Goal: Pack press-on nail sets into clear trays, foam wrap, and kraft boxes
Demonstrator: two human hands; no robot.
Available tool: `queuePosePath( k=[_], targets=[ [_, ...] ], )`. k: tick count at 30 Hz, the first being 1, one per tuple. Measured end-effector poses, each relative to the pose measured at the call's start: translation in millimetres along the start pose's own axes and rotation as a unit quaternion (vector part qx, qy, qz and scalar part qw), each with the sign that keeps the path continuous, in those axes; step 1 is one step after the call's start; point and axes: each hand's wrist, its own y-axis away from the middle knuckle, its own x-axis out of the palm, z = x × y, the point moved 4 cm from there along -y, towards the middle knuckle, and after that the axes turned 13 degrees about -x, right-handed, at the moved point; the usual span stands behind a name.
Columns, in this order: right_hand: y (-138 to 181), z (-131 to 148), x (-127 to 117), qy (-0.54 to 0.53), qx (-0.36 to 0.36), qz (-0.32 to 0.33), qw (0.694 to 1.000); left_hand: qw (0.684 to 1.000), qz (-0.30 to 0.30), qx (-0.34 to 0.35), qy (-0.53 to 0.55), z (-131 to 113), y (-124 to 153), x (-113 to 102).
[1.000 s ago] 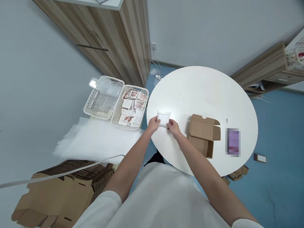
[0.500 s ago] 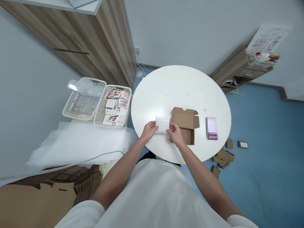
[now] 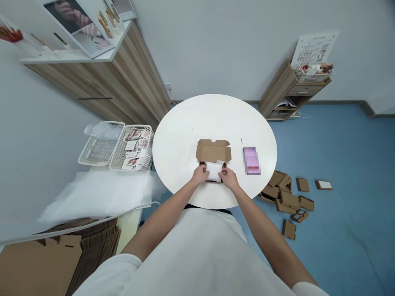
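A small white wrapped packet (image 3: 213, 171) sits over the lower part of an open brown cardboard box (image 3: 213, 153), whose lid stands up behind it. My left hand (image 3: 200, 174) grips the packet's left edge, thumb and fingers closed on it. On the opposite edge, my right hand (image 3: 228, 177) pinches the same packet. A loose flap of the white wrap pokes up at the packet's upper right. How deep the packet lies in the box is hard to tell, as both hands cover the sides.
The box rests on a round white table (image 3: 179, 148), with a blurred pink-purple object (image 3: 252, 161) to its right. Baskets of plastic sleeves (image 3: 103, 142) and printed cards (image 3: 132, 150) stand left, above white wrapping sheets (image 3: 101, 191). Several small cardboard boxes (image 3: 289, 199) lie on the floor.
Both hands have carried the packet from beside the box to over its tray. The camera view has shifted, so the table appears further left.
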Motion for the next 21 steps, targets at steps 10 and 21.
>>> queuePosePath(
  k=[10, 21],
  targets=[
    [-17.6, 10.9, 11.8, 0.187, -0.04, 0.048, 0.98, 0.989, -0.078, -0.012, -0.127, -2.9, 3.7, 0.9],
    [-1.2, 16.8, 16.3, 0.207, -0.21, 0.04, 0.955, 0.984, -0.082, 0.152, -0.055, 2.3, 17.2, -16.0]
  ],
)
